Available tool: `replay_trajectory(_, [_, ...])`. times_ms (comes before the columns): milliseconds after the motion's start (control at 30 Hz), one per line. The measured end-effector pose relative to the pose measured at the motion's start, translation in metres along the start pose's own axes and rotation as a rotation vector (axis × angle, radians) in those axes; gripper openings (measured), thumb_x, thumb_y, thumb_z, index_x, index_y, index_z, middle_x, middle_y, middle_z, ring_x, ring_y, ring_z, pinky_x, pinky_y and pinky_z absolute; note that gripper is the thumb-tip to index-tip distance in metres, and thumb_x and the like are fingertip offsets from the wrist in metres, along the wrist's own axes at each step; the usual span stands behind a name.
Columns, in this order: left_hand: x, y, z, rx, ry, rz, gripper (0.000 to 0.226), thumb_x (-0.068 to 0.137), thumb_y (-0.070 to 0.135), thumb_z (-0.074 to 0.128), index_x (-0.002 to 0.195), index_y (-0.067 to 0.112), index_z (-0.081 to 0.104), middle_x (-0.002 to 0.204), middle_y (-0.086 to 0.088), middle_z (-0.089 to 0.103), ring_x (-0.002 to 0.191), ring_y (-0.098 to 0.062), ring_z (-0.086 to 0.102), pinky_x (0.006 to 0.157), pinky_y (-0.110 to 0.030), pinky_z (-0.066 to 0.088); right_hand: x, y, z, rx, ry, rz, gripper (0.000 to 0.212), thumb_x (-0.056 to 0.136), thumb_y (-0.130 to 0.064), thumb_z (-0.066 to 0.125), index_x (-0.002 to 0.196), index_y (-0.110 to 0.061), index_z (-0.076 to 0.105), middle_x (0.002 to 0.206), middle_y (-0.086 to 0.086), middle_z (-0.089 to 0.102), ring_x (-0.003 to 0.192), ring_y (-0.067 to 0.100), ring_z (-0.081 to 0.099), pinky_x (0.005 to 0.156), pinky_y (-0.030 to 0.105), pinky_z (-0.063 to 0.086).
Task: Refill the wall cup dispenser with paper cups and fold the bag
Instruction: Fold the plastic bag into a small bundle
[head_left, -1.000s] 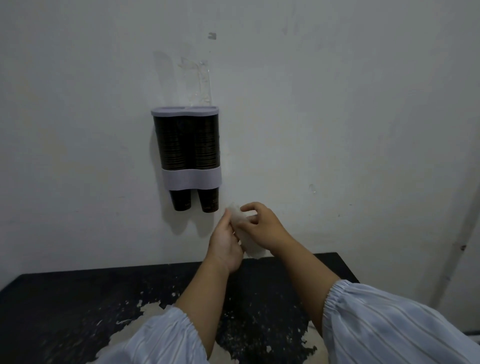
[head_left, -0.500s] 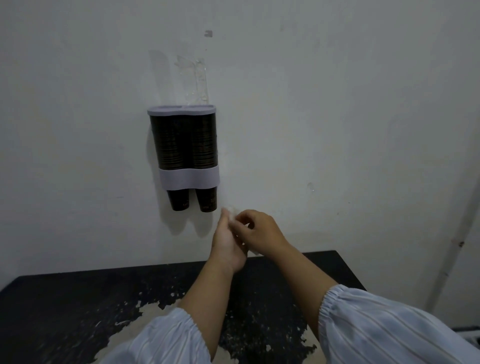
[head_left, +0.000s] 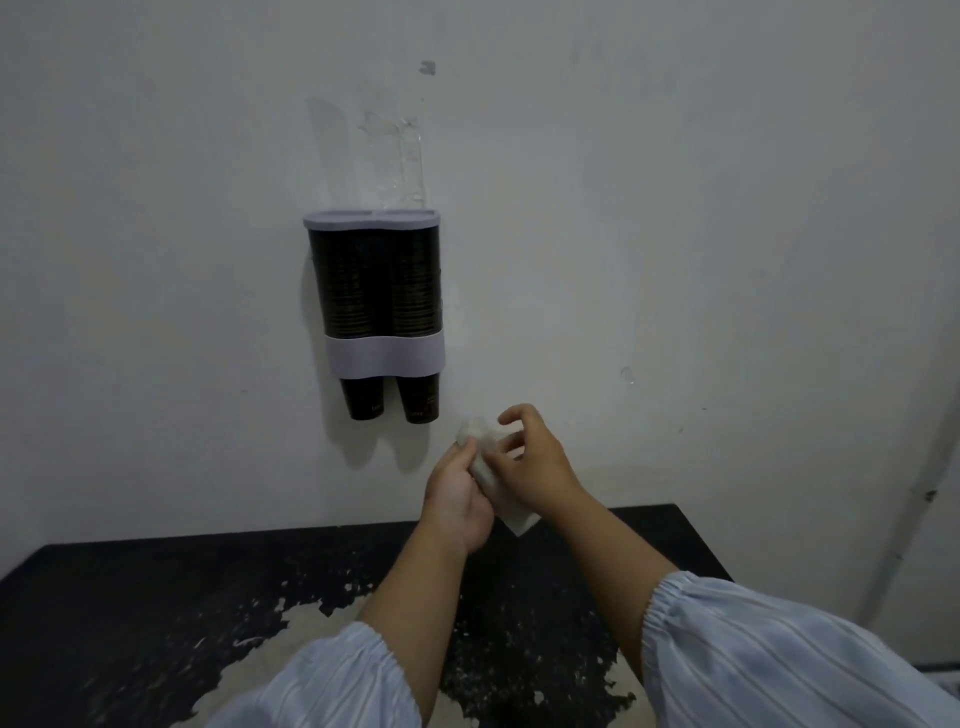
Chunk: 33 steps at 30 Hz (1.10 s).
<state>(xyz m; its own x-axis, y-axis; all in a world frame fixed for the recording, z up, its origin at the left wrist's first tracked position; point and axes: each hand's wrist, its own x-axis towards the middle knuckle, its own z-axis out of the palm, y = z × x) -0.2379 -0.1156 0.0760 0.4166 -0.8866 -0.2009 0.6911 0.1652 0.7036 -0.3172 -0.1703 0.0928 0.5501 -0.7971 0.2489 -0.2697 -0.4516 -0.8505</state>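
**Bag between both hands, dispenser full on the wall**

Left hand: raised in front of the wall, palm turned inward, fingers curled around the folded bag. Thumb presses on the bag's upper part.

Right hand: just beside the left, touching it. Thumb and lower fingers pinch the bag from the right side; index finger lifted and loosely curled above it. Both hands closed on the bag, neither spread wide.

Bag: pale, translucent, crumpled into a narrow folded strip. Upper end pokes out above the left thumb; lower corner sticks out below the hands, above the far edge of the worktop. It hangs in the air, not resting on anything.

Cup dispenser: fixed to the white wall, up and to the left of the hands, well clear of them. Two tubes side by side, grey lid on top, grey band near the bottom. Dark paper cups stacked to the lid in both tubes; one cup bottom protrudes under each.

Worktop: black, surface worn, large pale patches where the coating has flaked off near the front.

Sleeves: light striped fabric, gathered cuffs, pushed up the forearms.
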Motion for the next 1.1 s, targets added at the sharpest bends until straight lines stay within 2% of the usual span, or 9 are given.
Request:
replay_trajectory(100, [-0.001, 0.000, -0.001, -0.002, 0.012, 0.020, 0.042, 0.097, 0.033, 0.041, 0.131, 0.011, 0.051, 0.124, -0.015, 0.060, 0.111, -0.026, 0.059, 0.096, -0.042, 0.043, 0.002, 0.001, 0.003, -0.225, 0.076, -0.091, 0.023, 0.091, -0.026, 0.057, 0.112, -0.019, 0.055, 0.110, 0.005, 0.055, 0.090, 0.014, 0.053, 0.074, 0.024, 0.043])
replay_trajectory(233, [-0.002, 0.004, -0.001, 0.004, -0.006, 0.033, 0.039, 0.094, 0.039, 0.046, 0.114, 0.010, 0.063, 0.108, -0.012, 0.068, 0.101, -0.023, 0.063, 0.082, -0.038, 0.049, -0.003, -0.004, 0.004, -0.171, -0.070, -0.115, 0.032, 0.090, -0.037, 0.055, 0.111, -0.014, 0.062, 0.107, 0.005, 0.065, 0.090, 0.017, 0.059, 0.078, 0.030, 0.050])
replay_trajectory(300, [-0.004, 0.006, -0.001, -0.028, -0.009, 0.040, 0.034, 0.093, 0.039, 0.048, 0.100, 0.011, 0.066, 0.095, -0.011, 0.068, 0.093, -0.023, 0.064, 0.088, -0.038, 0.049, -0.004, -0.005, 0.005, -0.142, -0.131, -0.110, 0.033, 0.086, -0.037, 0.061, 0.107, -0.012, 0.063, 0.102, 0.005, 0.065, 0.090, 0.018, 0.061, 0.076, 0.031, 0.051])
replay_trajectory(500, [-0.002, -0.001, -0.006, -0.053, 0.032, 0.021, 0.050, 0.098, 0.040, 0.034, 0.136, 0.009, 0.045, 0.126, -0.018, 0.059, 0.113, -0.026, 0.057, 0.095, -0.039, 0.042, -0.003, -0.006, 0.006, 0.015, -0.150, 0.034, 0.045, 0.085, -0.029, 0.066, 0.123, -0.020, 0.046, 0.100, 0.008, 0.067, 0.086, 0.016, 0.063, 0.063, 0.021, 0.047])
replay_trajectory(600, [-0.005, 0.000, -0.003, -0.067, 0.041, 0.037, 0.048, 0.100, 0.035, 0.033, 0.134, 0.004, 0.045, 0.131, -0.018, 0.055, 0.118, -0.026, 0.054, 0.096, -0.038, 0.038, -0.003, -0.006, 0.005, 0.104, -0.109, 0.075, 0.029, 0.090, -0.026, 0.058, 0.115, -0.016, 0.047, 0.101, 0.010, 0.067, 0.086, 0.017, 0.061, 0.063, 0.020, 0.046])
replay_trajectory(667, [-0.003, 0.001, -0.001, -0.051, 0.058, 0.048, 0.045, 0.100, 0.033, 0.034, 0.128, 0.002, 0.050, 0.128, -0.017, 0.057, 0.105, -0.023, 0.058, 0.092, -0.037, 0.041, -0.003, -0.007, 0.005, 0.119, -0.124, 0.076, 0.025, 0.094, -0.023, 0.050, 0.117, -0.014, 0.051, 0.107, 0.009, 0.064, 0.091, 0.017, 0.058, 0.065, 0.020, 0.045])
replay_trajectory(867, [-0.004, -0.001, -0.006, 0.002, 0.061, 0.037, 0.042, 0.096, 0.048, 0.036, 0.112, 0.017, 0.060, 0.110, -0.009, 0.061, 0.104, -0.026, 0.057, 0.091, -0.045, 0.045, -0.006, -0.003, 0.005, 0.002, -0.211, -0.011, 0.046, 0.086, -0.032, 0.063, 0.130, -0.026, 0.050, 0.127, 0.003, 0.047, 0.114, 0.020, 0.050, 0.089, 0.032, 0.043])
replay_trajectory(1033, [-0.006, -0.004, -0.010, 0.030, -0.050, 0.039, 0.044, 0.097, 0.050, 0.027, 0.104, 0.024, 0.061, 0.109, -0.005, 0.064, 0.113, -0.025, 0.054, 0.097, -0.046, 0.043, -0.008, -0.007, 0.004, 0.094, -0.191, -0.024, 0.034, 0.095, -0.031, 0.049, 0.126, -0.019, 0.054, 0.115, 0.004, 0.059, 0.088, 0.007, 0.056, 0.070, 0.018, 0.046])
replay_trajectory(1100, [-0.005, -0.002, -0.012, 0.016, -0.042, 0.007, 0.050, 0.096, 0.051, 0.031, 0.120, 0.017, 0.057, 0.112, -0.010, 0.065, 0.110, -0.026, 0.057, 0.088, -0.043, 0.047, -0.007, -0.006, 0.003, 0.132, -0.202, 0.035, 0.032, 0.095, -0.018, 0.047, 0.127, -0.020, 0.050, 0.115, 0.008, 0.059, 0.094, 0.014, 0.058, 0.080, 0.025, 0.048])
